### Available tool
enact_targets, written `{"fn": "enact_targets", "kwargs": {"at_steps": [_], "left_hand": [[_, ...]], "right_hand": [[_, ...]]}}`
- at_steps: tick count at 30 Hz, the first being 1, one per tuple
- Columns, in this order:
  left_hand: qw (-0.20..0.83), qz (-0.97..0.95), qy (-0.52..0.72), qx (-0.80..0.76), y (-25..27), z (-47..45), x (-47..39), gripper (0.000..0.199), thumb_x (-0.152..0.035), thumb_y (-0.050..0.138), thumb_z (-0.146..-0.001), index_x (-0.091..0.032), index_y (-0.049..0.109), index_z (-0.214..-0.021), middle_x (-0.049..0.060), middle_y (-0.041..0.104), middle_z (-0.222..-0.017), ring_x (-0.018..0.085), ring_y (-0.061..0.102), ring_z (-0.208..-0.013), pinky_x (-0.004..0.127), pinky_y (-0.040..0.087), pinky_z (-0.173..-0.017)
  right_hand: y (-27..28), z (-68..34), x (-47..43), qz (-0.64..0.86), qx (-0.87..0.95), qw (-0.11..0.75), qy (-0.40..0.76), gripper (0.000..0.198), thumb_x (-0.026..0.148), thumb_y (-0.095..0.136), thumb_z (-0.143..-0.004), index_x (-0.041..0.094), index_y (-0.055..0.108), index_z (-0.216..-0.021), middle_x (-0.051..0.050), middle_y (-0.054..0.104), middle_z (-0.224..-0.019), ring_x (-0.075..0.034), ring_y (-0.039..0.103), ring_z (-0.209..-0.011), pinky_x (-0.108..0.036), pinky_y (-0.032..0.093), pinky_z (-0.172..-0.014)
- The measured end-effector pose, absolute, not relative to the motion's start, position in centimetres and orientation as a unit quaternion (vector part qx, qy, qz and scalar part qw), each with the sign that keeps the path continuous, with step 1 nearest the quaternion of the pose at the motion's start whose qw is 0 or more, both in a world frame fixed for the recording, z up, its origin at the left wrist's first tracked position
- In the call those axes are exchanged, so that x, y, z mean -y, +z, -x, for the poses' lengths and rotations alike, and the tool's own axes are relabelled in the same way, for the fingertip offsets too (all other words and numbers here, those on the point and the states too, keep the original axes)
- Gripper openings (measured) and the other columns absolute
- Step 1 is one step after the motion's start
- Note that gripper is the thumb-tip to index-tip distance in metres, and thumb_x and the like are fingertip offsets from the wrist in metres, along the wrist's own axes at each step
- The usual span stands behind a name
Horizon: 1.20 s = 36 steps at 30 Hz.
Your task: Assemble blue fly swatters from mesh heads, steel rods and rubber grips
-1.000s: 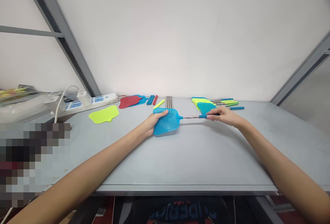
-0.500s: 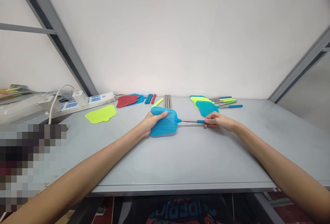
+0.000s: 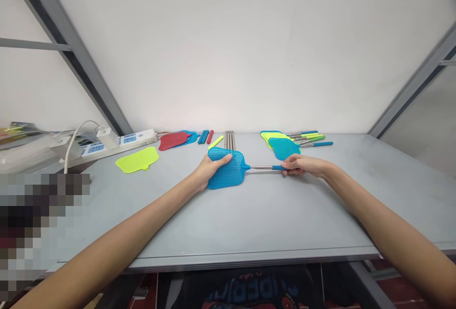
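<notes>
One blue fly swatter (image 3: 241, 169) was gripped at both ends, left hand (image 3: 204, 172) clasping its head (image 3: 227, 175), right hand (image 3: 302, 164) its handle (image 3: 279, 168).

Perforated plastic swatter head (image 3: 230, 175), glossy metal shaft (image 3: 261, 167), smooth matt handle (image 3: 278, 168), smooth faintly glossy tabletop (image 3: 228, 223)

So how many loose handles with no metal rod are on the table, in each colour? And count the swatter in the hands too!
Blue handles: 2
Red handle: 1
Yellow handle: 1
Held swatter: 1
Total: 5
</notes>
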<state>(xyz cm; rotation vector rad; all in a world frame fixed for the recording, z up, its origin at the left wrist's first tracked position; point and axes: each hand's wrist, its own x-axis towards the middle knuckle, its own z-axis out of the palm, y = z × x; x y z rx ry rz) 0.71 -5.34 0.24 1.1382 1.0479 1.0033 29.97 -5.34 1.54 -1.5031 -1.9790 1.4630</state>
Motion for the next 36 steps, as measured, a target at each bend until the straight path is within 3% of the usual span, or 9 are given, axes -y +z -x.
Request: {"fn": "enact_targets", "kwargs": {"at_steps": [8, 19, 25, 36], "left_hand": [[0.650, -0.464, 0.388, -0.459, 0.6, -1.1, 5.3, 0.042, -0.040, 0.071, -0.059, -0.015, 0.062, -0.093, 0.011, 0.067, -0.093, 0.027, 0.064, -0.082, 0.040, 0.052, -0.074], [0.649, -0.482, 0.375, -0.454, 0.8, -0.9, 5.3, 0.046, -0.041, 0.069, -0.061, -0.015, 0.061, -0.097, 0.013, 0.066, -0.097, 0.027, 0.063, -0.086, 0.039, 0.053, -0.074], [0.599, -0.516, 0.398, -0.466, 0.5, -0.8, 5.6, 0.043, -0.043, 0.070, -0.060, -0.013, 0.062, -0.090, 0.012, 0.067, -0.091, 0.025, 0.064, -0.081, 0.038, 0.052, -0.072], [0.503, -0.583, 0.432, -0.470, 0.6, -1.0, 6.2, 0.036, -0.044, 0.069, -0.060, -0.015, 0.064, -0.081, 0.006, 0.068, -0.083, 0.020, 0.063, -0.078, 0.031, 0.051, -0.071]], "right_hand": [[2.7, -30.0, 5.9, 0.491, 0.723, 0.048, 0.483, 0.047, 0.058, 0.049, -0.072, 0.016, 0.066, -0.082, 0.004, 0.030, -0.050, -0.009, 0.027, -0.050, -0.024, 0.018, -0.047], [1.8, -27.5, 6.6, 0.484, 0.752, 0.093, 0.438, 0.043, 0.055, 0.048, -0.074, 0.015, 0.062, -0.079, 0.001, 0.043, -0.057, -0.009, 0.036, -0.052, -0.023, 0.024, -0.046], [1.6, -26.9, 6.9, 0.487, 0.747, 0.112, 0.438, 0.043, 0.054, 0.048, -0.075, 0.013, 0.060, -0.072, 0.002, 0.039, -0.053, -0.008, 0.033, -0.049, -0.022, 0.021, -0.044], [1.6, -26.9, 6.9, 0.478, 0.644, 0.083, 0.592, 0.034, 0.043, 0.051, -0.076, 0.011, 0.055, -0.065, 0.006, 0.032, -0.046, -0.003, 0.022, -0.037, -0.020, 0.010, -0.035]]}}
